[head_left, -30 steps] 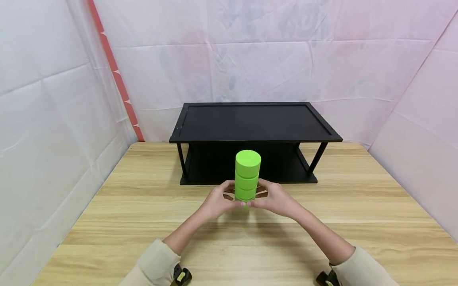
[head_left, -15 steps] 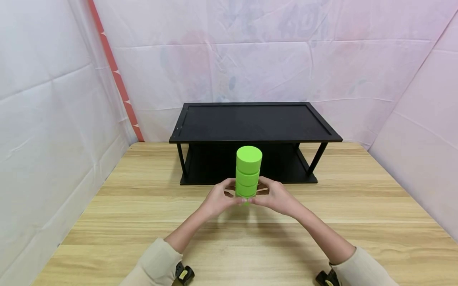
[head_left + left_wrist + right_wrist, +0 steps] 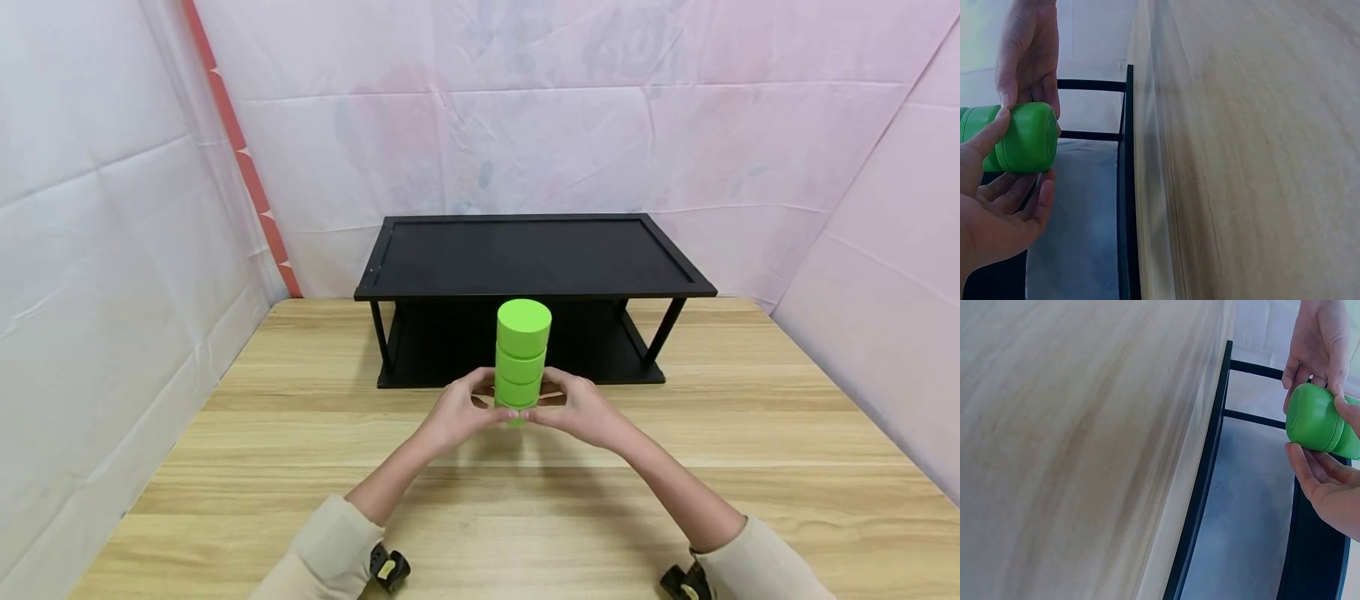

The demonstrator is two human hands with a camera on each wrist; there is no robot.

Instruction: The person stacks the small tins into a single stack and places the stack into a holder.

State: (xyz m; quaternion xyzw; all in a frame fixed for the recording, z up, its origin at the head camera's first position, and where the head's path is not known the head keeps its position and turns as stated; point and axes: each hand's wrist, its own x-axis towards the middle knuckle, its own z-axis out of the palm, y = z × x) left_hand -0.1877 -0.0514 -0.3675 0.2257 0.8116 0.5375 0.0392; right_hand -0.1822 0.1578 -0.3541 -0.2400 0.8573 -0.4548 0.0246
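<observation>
A tall bright green cylinder (image 3: pixel 522 350) stands upright in the middle of the head view, ringed by grooves like a stack of round pieces. Its rounded underside shows in both wrist views, held above the tabletop. My left hand (image 3: pixel 455 414) grips its lower part from the left, thumb in front and fingers reaching behind. From the right, my right hand (image 3: pixel 588 414) grips the same lower part, the two thumbs nearly meeting at the front. In the left wrist view the cylinder's base (image 3: pixel 1034 139) lies between both hands. Some fingertips are hidden behind the cylinder.
Just beyond the hands stands a black two-level rack (image 3: pixel 536 254), its lower shelf (image 3: pixel 450 350) near the table and thin legs at its corners. The wooden table (image 3: pixel 300 450) spreads around it. White sheeting (image 3: pixel 540 150) hangs behind and at both sides.
Both hands have raised the green cylinder slightly, bringing it a little higher in the head view. The grip looks the same, and the rack has stayed put.
</observation>
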